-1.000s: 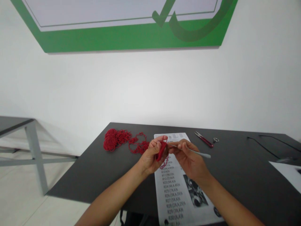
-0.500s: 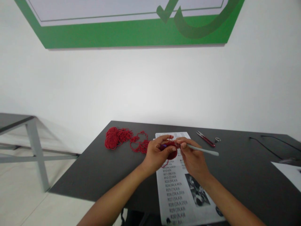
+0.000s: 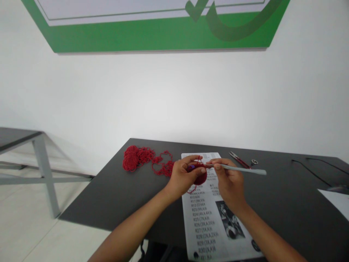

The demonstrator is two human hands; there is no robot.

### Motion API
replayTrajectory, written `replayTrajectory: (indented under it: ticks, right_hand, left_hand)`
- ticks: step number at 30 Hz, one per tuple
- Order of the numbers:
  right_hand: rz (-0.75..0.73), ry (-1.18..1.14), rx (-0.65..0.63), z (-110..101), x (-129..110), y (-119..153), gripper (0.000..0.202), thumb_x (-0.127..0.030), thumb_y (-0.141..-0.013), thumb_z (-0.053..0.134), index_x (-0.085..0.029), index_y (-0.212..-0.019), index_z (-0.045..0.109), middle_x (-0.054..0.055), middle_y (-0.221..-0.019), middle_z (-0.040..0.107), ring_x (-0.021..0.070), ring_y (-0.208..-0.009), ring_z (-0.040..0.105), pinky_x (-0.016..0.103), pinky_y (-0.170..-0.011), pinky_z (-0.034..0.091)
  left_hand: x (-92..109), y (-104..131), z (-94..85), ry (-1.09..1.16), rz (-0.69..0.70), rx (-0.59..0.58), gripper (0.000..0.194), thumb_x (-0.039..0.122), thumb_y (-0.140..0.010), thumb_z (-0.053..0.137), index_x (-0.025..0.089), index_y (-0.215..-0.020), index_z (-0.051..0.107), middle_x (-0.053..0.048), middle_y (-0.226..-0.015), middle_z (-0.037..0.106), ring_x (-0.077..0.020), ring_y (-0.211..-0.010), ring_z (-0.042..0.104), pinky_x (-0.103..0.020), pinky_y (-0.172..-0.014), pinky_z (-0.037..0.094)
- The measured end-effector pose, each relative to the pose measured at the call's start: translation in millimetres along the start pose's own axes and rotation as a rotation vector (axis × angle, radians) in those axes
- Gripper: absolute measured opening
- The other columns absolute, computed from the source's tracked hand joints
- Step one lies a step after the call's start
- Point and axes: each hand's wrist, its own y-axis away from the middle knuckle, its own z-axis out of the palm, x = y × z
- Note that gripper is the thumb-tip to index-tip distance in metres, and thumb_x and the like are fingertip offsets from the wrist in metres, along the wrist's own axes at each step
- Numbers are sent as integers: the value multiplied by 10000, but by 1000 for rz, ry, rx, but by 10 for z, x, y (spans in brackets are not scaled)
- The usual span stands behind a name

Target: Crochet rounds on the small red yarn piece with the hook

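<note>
My left hand (image 3: 182,174) is closed around a small dark red crochet piece (image 3: 201,178), with a strand of red yarn running over its raised index finger. A bit of purple shows on the piece near the thumb. My right hand (image 3: 228,178) pinches a crochet hook (image 3: 247,170) with a pale grey handle, its thin metal tip reaching left to the top edge of the piece. Both hands are above a printed pattern sheet (image 3: 199,222). Loose red yarn (image 3: 164,168) trails left from my left hand to a red yarn ball (image 3: 131,158).
Thread snips (image 3: 240,160) with red handles and a small metal ring (image 3: 254,162) lie right of the sheet on the dark table (image 3: 114,203). Farther right are eyeglasses (image 3: 313,174) and a white paper (image 3: 336,205). A wall stands behind; another table (image 3: 20,138) is at left.
My right hand has drawn the hook to the right, away from the crochet piece, so more of its shaft shows and the handle lies flatter. My left hand keeps its hold.
</note>
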Motion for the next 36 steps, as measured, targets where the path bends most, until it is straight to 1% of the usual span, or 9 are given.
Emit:
replayTrajectory:
  ticks: [4, 7, 14, 19, 23, 28, 32, 34, 36]
  right_hand:
    - [-64, 10, -31, -12, 5, -3, 245, -473, -918, 675, -232, -887, 703, 55, -891, 775, 229, -813, 722, 349, -723, 572]
    - [-124, 36, -50, -23, -3, -5, 217, -443, -932, 663, -235, -886, 703, 53, -894, 766, 235, -846, 721, 364, -766, 581]
    - [-241, 83, -122, -39, -34, 16, 125, -349, -963, 636, -253, -908, 693, 38, -909, 752, 219, -866, 721, 351, -779, 593]
    - [-356, 135, -160, -56, 23, 21, 45, -273, -961, 638, -270, -959, 683, 40, -961, 748, 225, -919, 725, 385, -836, 609]
    - [-504, 232, -196, -68, 66, 28, 117, -194, -958, 622, -287, -987, 688, 36, -998, 753, 222, -947, 736, 397, -872, 619]
    - [-640, 356, -252, -62, 83, 28, 185, -156, -950, 613, -279, -1064, 691, 68, -1068, 752, 235, -988, 741, 420, -886, 634]
    - [-741, 429, -297, -64, 73, -7, 229, -118, -929, 629, -265, -1095, 681, 89, -1069, 753, 263, -1061, 717, 469, -919, 619]
    - [-778, 429, -295, -70, 80, -31, 227, -115, -925, 633, -267, -1087, 682, 83, -1054, 757, 262, -1031, 723, 507, -950, 602]
    - [-810, 420, -278, -75, 100, -51, 220, -122, -927, 636, -273, -1080, 683, 68, -1037, 764, 249, -977, 738, 532, -985, 585]
  left_hand:
    - [2, -3, -5, -5, 1, -6, 447, 260, -660, 870, 145, -1077, 759, -60, -805, 796, -196, -709, 723, -295, -722, 566]
    - [5, 3, -10, -69, 35, 9, 458, 264, -672, 868, 147, -1102, 758, -55, -801, 799, -194, -709, 720, -301, -748, 566]
    - [10, 6, -17, -111, 43, 11, 437, 263, -686, 857, 148, -1097, 760, -73, -874, 813, -222, -777, 751, -308, -777, 582]
    - [19, 7, -17, -147, 82, 20, 407, 269, -700, 857, 159, -1082, 768, -77, -869, 816, -242, -798, 764, -334, -802, 596]
    - [3, 16, -20, -232, 175, 37, 373, 238, -721, 836, 172, -1082, 772, -72, -884, 820, -236, -800, 770, -319, -786, 605]
    - [-39, 8, -41, -324, 246, 32, 334, 205, -776, 772, 178, -1109, 766, -60, -864, 820, -193, -693, 754, -250, -626, 585]
    - [-46, -5, -56, -348, 295, 47, 323, 166, -768, 768, 199, -1090, 778, -56, -895, 822, -198, -746, 765, -258, -688, 596]
    - [-40, -2, -52, -333, 297, 46, 323, 171, -766, 776, 204, -1087, 779, -54, -905, 822, -200, -752, 764, -268, -703, 602]
    - [-36, 2, -46, -322, 285, 45, 320, 181, -768, 780, 200, -1088, 777, -50, -884, 821, -193, -711, 754, -264, -666, 600]
